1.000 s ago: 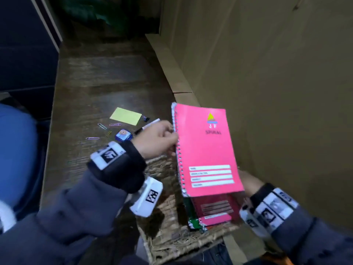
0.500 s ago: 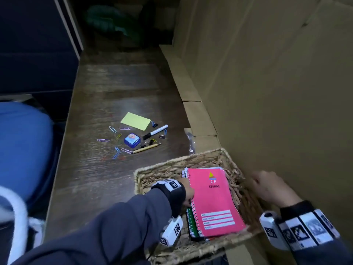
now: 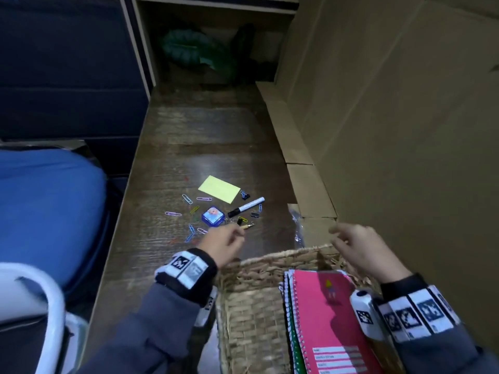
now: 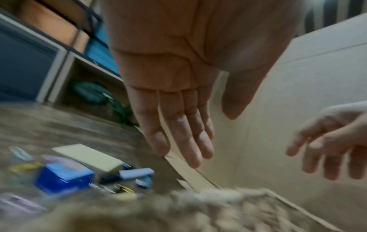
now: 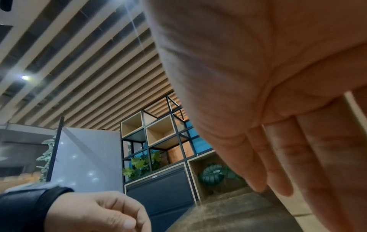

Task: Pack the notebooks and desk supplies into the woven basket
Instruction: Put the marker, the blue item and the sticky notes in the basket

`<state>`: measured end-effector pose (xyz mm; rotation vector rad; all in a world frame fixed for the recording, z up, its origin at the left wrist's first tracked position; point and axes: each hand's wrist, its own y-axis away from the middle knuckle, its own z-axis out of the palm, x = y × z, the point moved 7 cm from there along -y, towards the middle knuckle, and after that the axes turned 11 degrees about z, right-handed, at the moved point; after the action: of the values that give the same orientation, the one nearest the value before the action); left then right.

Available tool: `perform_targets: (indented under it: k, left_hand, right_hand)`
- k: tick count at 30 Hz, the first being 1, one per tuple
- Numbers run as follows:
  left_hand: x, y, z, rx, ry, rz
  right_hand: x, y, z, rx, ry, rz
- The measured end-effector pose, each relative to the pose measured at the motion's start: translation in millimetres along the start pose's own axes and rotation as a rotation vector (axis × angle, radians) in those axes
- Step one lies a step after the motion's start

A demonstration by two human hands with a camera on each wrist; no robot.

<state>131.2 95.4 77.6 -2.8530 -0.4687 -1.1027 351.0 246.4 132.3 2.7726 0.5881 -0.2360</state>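
- Two hands hover over the far end of the woven basket (image 3: 251, 300), and neither holds anything.
- Left hand (image 3: 222, 244) is above the table (image 3: 205, 136) just past the basket's far rim, near the scattered supplies; the left wrist view shows its fingers (image 4: 178, 125) straight and relaxed.
- Right hand (image 3: 361, 249) is over the basket's far right corner, fingers loosely spread and empty.
- Several spiral notebooks lie stacked in the right part of the basket, a pink notebook (image 3: 329, 319) on top and a green one just showing at its left edge.
- On the table beyond the basket lie a yellow sticky-note pad (image 3: 219, 189), a black-and-white marker (image 3: 246, 207), a small blue square box (image 3: 213, 216) and the tip of a pencil (image 3: 249, 226) just past the left hand.
- Coloured paper clips (image 3: 186, 198) and small binder clips (image 3: 244, 195) are scattered around these.
- Brown cardboard (image 3: 391, 130) stands along the right side of the table.
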Motion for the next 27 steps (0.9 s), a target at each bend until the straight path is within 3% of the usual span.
perform_targets:
  k: [2, 5, 11, 16, 20, 24, 27]
  left_hand:
    - [-40, 1, -17, 0.078, -0.019, -0.112]
    - [-90, 4, -20, 0.071, -0.028, -0.239]
    - [-137, 5, -11, 0.041, -0.056, -0.323]
    - [-149, -1, -8, 0.024, -0.056, -0.342]
    - [-149, -20, -12, 0.053, -0.085, -0.292]
    - [-144, -56, -12, 0.075, -0.192, -0.217]
    - [-139, -84, -2, -0.038, -0.256, -0.195]
  right_hand:
    - [-38, -25, -2, 0.043, 0.009, -0.081]
    - [-103, -68, 12, 0.041, 0.102, -0.215]
    - [-202, -140, 91, -0.181, 0.435, -0.345]
    - [-213, -174, 156, -0.325, 0.651, -0.398]
    - [-214, -186, 181, -0.343, 0.762, -0.412]
    - [-214, -190, 163, -0.258, 0.656, -0.368]
    - [-220, -177, 117, -0.149, 0.508, -0.377]
